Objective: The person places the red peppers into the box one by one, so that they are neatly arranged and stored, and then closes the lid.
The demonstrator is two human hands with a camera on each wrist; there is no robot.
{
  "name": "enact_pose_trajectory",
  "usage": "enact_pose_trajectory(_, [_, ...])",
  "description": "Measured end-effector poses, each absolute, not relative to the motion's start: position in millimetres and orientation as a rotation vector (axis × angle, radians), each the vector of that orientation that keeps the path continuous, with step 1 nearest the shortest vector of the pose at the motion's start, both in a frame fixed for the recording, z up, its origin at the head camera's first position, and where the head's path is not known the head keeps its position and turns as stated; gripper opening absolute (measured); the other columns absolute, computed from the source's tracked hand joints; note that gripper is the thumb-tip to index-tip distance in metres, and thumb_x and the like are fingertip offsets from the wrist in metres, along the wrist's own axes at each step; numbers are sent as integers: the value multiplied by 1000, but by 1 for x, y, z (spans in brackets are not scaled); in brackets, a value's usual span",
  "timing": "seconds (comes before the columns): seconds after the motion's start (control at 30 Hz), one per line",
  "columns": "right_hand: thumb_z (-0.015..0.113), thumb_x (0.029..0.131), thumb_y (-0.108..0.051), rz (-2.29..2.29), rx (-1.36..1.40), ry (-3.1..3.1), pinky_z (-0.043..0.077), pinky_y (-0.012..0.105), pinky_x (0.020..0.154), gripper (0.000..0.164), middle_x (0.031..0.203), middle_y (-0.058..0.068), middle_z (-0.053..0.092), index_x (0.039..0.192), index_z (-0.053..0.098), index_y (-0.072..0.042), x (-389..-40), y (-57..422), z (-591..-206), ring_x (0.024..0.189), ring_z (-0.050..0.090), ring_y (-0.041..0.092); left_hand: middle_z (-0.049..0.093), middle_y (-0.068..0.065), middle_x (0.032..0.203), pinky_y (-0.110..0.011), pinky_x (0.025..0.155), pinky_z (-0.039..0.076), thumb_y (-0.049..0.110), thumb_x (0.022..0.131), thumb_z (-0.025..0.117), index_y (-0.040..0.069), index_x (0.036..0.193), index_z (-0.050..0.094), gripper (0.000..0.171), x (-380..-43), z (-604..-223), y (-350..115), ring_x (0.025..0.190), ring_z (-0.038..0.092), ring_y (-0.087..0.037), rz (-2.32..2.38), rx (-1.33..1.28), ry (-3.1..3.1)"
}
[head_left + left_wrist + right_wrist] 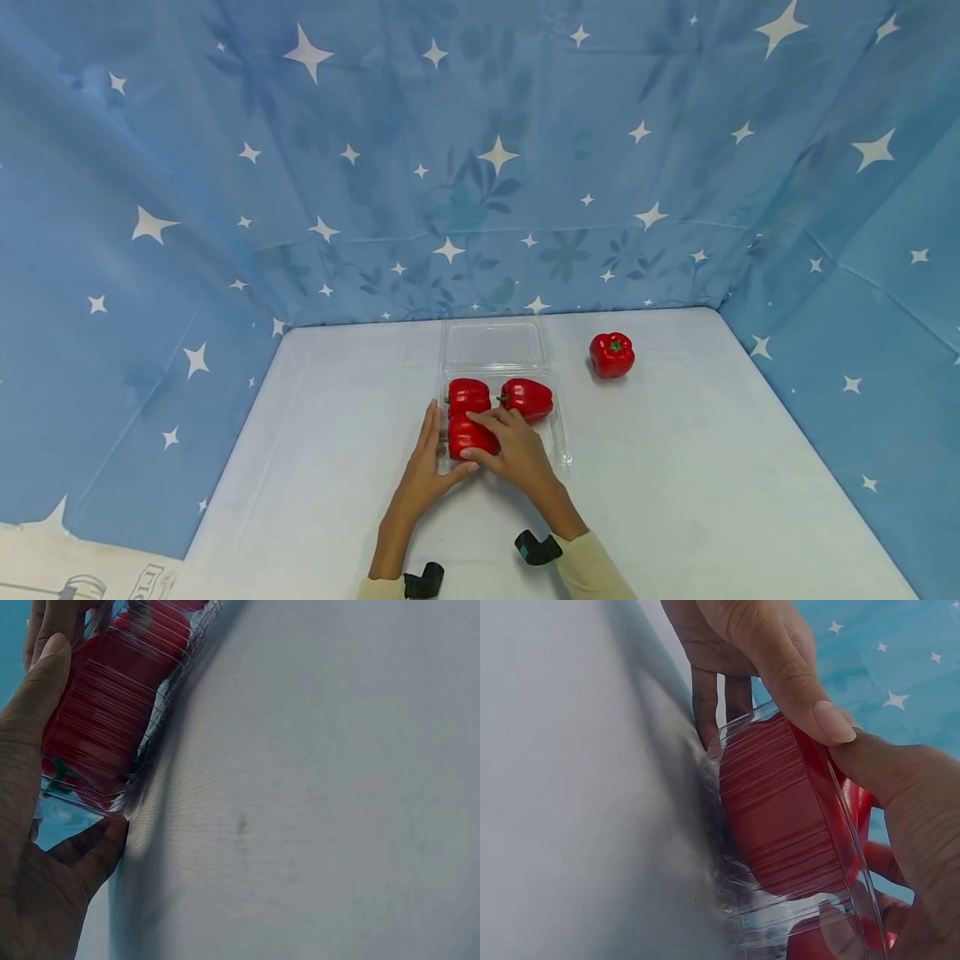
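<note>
A clear plastic clamshell container (557,425) lies with its lid (495,343) folded back toward the wall. Three red bell peppers sit in its base: a far-left one (468,397), a far-right one (527,399) and a near-left one (471,438). My right hand (523,454) holds the near-left pepper from above, thumb on its near side and fingers over its far side. Along the container's left side run the straight fingers of my left hand (429,477), its thumb at the front rim. Through the ribbed front wall (772,817) the pepper shows red in the right wrist view.
Another red bell pepper (612,356) stands at the back right, stem up, apart from the container. A white cloth (697,467) covers the table. Blue star-printed curtains (465,208) rise behind it and along both sides.
</note>
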State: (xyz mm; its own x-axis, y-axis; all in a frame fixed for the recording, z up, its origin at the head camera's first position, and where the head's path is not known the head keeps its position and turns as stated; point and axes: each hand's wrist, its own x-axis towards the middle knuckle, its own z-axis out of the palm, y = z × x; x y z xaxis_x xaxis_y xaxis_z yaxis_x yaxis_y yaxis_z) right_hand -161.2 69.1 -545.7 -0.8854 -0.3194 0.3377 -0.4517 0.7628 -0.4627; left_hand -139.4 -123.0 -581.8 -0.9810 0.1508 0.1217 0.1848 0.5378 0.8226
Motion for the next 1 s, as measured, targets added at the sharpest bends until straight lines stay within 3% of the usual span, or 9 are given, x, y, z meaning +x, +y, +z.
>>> enact_pose_trajectory(0.53, [80,74,-51,812,559,-2740,61,41,79,64,114,6,60,128,66,-22,-157,66,-541,105,59,20,6,0,166,-44,106,45,54,78,76,23,159,5,112,-139,-580,-122,146,32,-34,-1461,-275,-2739])
enact_pose_trajectory(0.73, [80,73,-52,756,597,-2699,61,38,79,64,109,4,62,127,67,-21,-159,66,-542,101,57,18,6,-4,166,-44,104,47,53,79,75,18,159,6,111,-138,-579,-123,145,33,-36,-1452,-296,-2728])
enact_pose_trajectory(1.0, [81,73,-51,766,562,-2679,61,35,79,66,111,4,65,128,64,-19,-155,69,-548,99,57,17,5,0,166,-51,108,41,55,78,75,20,159,7,111,-139,-580,-123,149,22,-33,-1453,-278,-2732])
